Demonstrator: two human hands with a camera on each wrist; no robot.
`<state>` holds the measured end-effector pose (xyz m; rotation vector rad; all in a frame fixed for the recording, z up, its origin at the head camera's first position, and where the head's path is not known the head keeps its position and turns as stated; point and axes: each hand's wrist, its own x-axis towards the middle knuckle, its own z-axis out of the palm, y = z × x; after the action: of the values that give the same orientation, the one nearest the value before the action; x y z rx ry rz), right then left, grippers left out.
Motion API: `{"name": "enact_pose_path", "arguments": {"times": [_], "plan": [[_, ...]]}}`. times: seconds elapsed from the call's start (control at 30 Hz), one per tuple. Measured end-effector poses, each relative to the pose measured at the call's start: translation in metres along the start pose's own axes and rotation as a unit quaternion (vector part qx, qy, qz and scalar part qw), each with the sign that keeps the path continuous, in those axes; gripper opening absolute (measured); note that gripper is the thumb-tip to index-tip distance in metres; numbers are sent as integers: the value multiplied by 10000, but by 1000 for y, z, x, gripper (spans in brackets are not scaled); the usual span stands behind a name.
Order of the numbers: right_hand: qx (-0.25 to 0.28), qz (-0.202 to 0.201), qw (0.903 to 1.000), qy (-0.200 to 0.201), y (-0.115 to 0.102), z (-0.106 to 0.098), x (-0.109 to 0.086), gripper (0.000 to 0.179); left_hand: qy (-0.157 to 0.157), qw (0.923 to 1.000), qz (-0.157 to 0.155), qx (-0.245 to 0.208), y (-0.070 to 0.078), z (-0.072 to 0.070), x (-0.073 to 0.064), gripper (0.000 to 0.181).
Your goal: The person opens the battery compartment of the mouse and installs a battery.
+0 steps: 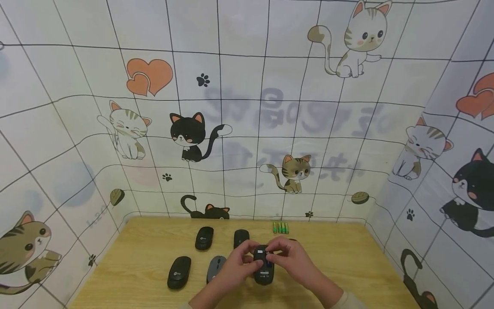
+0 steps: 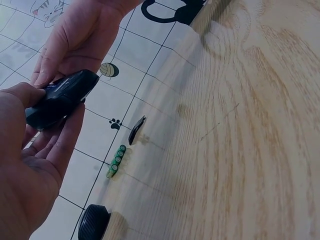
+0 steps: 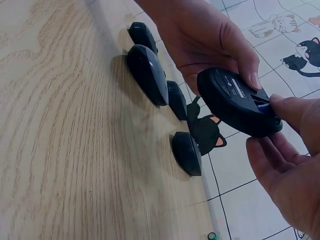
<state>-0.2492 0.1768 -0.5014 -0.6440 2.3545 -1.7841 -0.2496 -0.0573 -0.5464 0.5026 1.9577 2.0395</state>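
Observation:
A black computer mouse (image 1: 264, 277) is held above the table with its labelled underside facing up. My left hand (image 1: 242, 261) grips its left side, thumb on the underside. At the far end, my right hand (image 1: 290, 258) pinches it, the thumb (image 3: 287, 107) at an uncovered battery compartment (image 3: 262, 106). Something blue shows inside the compartment, partly hidden by that thumb. Behind the right hand, a thin dark curved piece (image 2: 136, 131) lies on the table, mostly covered in the head view.
Several green batteries (image 1: 280, 228) stand in a row near the table's back edge. To the left are black mice (image 1: 179, 273), (image 1: 204, 238), another dark mouse (image 1: 241, 237) and a grey mouse (image 1: 214, 266) partly behind the left arm. A cat-patterned curtain (image 1: 247, 128) surrounds the wooden table (image 1: 127, 266).

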Motion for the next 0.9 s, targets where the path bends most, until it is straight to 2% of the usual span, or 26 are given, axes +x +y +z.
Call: {"name": "enact_pose_path", "arguments": {"times": [0.27,0.6,0.9], "plan": [[-36,-86,9997,204,5,2,3,7,40,9996,187,202,5,0,3,36],[5,172,9986,507,10,6,5,18,133,9996,13,250,3,1,5,37],[190,391,9978,503,18,7,1,18,42,9999,-68,102,-3,2,2,35]]}}
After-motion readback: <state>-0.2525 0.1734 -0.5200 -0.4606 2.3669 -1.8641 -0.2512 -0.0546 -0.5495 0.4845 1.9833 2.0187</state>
